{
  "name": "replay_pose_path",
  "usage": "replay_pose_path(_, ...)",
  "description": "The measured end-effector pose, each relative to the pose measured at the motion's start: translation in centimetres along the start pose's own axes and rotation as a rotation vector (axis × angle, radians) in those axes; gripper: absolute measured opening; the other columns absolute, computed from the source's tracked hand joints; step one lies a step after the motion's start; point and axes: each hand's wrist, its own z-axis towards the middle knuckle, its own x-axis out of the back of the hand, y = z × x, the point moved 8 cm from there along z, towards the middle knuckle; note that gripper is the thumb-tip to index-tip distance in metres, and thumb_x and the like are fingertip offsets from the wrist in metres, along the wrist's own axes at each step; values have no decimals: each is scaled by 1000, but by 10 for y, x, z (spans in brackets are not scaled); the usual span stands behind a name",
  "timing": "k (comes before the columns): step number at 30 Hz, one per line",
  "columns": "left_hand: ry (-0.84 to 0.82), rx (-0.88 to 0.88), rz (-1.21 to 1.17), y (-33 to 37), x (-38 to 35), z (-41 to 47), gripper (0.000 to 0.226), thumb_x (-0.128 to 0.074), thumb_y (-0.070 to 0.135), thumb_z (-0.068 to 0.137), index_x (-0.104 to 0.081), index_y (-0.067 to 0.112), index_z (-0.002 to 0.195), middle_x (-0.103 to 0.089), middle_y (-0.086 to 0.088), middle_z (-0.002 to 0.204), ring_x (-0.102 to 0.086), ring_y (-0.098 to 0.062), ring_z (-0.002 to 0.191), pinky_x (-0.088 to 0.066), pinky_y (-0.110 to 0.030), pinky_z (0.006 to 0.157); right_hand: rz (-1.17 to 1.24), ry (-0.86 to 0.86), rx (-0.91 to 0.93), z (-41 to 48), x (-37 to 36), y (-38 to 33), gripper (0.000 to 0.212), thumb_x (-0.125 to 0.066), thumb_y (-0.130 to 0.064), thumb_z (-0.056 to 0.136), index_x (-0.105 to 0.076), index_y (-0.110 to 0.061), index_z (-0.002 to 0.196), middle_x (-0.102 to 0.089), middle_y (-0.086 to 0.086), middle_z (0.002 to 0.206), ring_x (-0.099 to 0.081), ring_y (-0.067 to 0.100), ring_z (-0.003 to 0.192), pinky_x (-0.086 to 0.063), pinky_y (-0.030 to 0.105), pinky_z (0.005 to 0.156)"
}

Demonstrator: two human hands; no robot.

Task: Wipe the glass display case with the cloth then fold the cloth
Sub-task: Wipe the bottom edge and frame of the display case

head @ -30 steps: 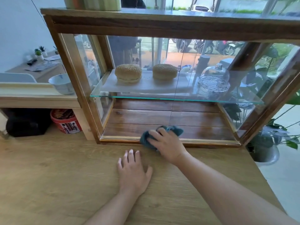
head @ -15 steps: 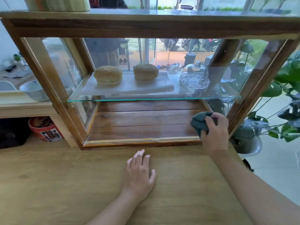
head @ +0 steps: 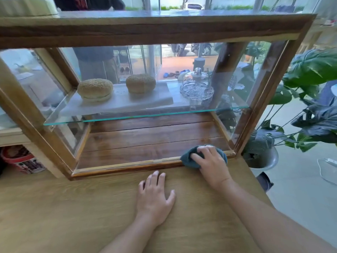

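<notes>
Pale wooden tabletop (head: 54, 212) carries the wood-framed glass display case (head: 156, 30), whose glass shelf (head: 145, 116) holds two buns and a glass dome. At the case's front right bottom corner, the right hand (head: 212, 164) grips the bunched blue cloth (head: 187, 159) against the lower frame. Nearby, the left hand (head: 155, 198) lies flat on the tabletop, fingers spread.
</notes>
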Motion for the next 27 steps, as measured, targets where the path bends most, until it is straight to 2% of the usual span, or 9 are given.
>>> replay_pose_path(4, -10, -6, -20, -1, -3, 1, 62, -28, 59, 88, -24, 29, 143, -22, 6, 151, -16, -11, 139, -12, -33, 112, -23, 332, -341, 26, 67, 58, 42, -69, -5, 65, -54, -17, 102, -43, 4, 114, -45, 34, 100, -40, 43, 87)
replay_pose_path(7, 9, -3, -20, 0, 0, 0, 72, -16, 63, 80, -29, 28, 142, -27, 6, 150, -21, -12, 138, -15, -33, 111, -1, 541, -386, 50, 106, 60, 35, -59, -15, 76, -56, -22, 110, -44, 1, 123, -41, 31, 104, -36, 43, 87)
replay_pose_path(9, 31, 0, -26, 1, 2, -1, 79, -9, 63, 74, -33, 28, 141, -30, 5, 149, -24, -12, 138, -16, -33, 110, 4, 566, -353, 52, 109, 52, 33, -59, -18, 79, -58, -20, 112, -42, 4, 124, -40, 30, 103, -36, 42, 87)
replay_pose_path(11, 42, -1, -21, 2, 2, -1, 80, -8, 63, 73, -33, 28, 140, -31, 6, 148, -25, -12, 137, -17, -33, 110, 35, 478, -333, 42, 93, 51, 35, -61, -16, 77, -56, -17, 112, -41, 8, 115, -40, 30, 99, -39, 40, 84)
replay_pose_path(15, 47, 10, -8, 0, 0, 0, 78, -10, 63, 74, -37, 28, 139, -35, 5, 147, -28, -13, 136, -20, -34, 109, 81, 19, -371, -14, 27, 50, 54, -81, -9, 60, -48, -19, 102, -46, 7, 96, -47, 26, 88, -49, 31, 57)
replay_pose_path(18, 49, 10, -13, 0, 0, 0, 78, -10, 63, 74, -37, 28, 138, -35, 6, 146, -28, -12, 136, -20, -34, 109, 125, -56, -449, -30, 20, 52, 50, -82, -10, 59, -58, -13, 103, -50, 8, 100, -52, 27, 91, -54, 33, 57)
replay_pose_path(20, 39, 5, -9, 0, -1, 0, 79, -7, 64, 73, -33, 30, 140, -30, 7, 148, -24, -11, 137, -17, -32, 110, 152, 57, -493, -4, 43, 56, 44, -78, -6, 61, -59, -9, 101, -52, 11, 104, -52, 30, 94, -53, 36, 66)
replay_pose_path(25, 46, 7, -41, 0, 0, -1, 77, -12, 63, 74, -39, 28, 137, -36, 5, 145, -29, -13, 135, -19, -34, 108, 91, 601, -508, 71, 140, 71, 36, -66, -14, 71, -60, -18, 106, -60, 10, 102, -44, 25, 91, -39, 36, 77)
replay_pose_path(27, 43, 3, -36, 0, -2, 0, 75, -13, 63, 74, -39, 29, 136, -36, 6, 145, -28, -12, 135, -19, -34, 108, 21, 702, -502, 80, 160, 75, 33, -64, -18, 73, -65, -20, 107, -62, 6, 107, -42, 24, 92, -40, 36, 77)
